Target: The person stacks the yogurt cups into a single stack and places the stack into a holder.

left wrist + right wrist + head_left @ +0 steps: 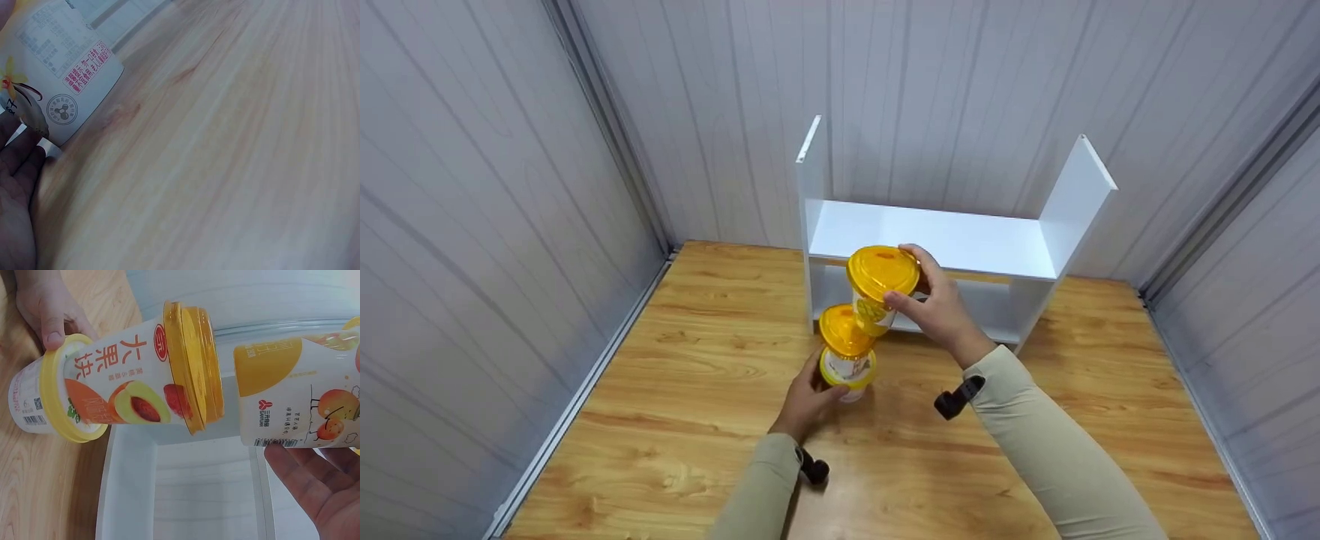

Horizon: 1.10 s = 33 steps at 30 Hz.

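Low on the wooden table stands a white tub (838, 383) with a yellow lid, gripped at its side by my left hand (802, 405). On that lid sits a yogurt cup (132, 377) with fruit pictures and an orange-yellow lid. Above it my right hand (943, 311) holds a second yogurt cup (883, 271) with the same kind of lid. A gap shows in the right wrist view between this cup's base and the lid below. The tub's printed wall (62, 62) fills the corner of the left wrist view, with fingers (25, 154) against it.
Just behind the cups is a white two-level shelf (930, 234) with upright side panels (1080, 199). Pale panelled walls (750, 97) enclose the wooden table (690, 375) at the back and both sides.
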Each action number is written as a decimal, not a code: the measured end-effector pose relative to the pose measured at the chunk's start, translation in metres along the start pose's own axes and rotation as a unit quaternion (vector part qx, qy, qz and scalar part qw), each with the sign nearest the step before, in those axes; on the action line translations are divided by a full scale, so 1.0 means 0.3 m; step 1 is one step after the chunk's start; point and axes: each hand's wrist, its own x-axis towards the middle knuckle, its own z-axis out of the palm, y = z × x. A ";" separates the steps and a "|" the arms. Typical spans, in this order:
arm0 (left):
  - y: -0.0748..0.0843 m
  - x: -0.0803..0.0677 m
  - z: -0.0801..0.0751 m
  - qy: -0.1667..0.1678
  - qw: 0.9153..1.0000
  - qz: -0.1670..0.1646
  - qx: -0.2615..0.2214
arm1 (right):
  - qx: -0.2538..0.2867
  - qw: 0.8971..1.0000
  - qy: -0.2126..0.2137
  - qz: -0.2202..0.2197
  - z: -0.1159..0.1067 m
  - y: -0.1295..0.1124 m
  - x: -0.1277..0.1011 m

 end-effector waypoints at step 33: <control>0.018 -0.006 0.008 0.006 1.000 -0.017 -0.011 | -0.005 1.000 -0.014 0.012 0.089 -0.004 0.032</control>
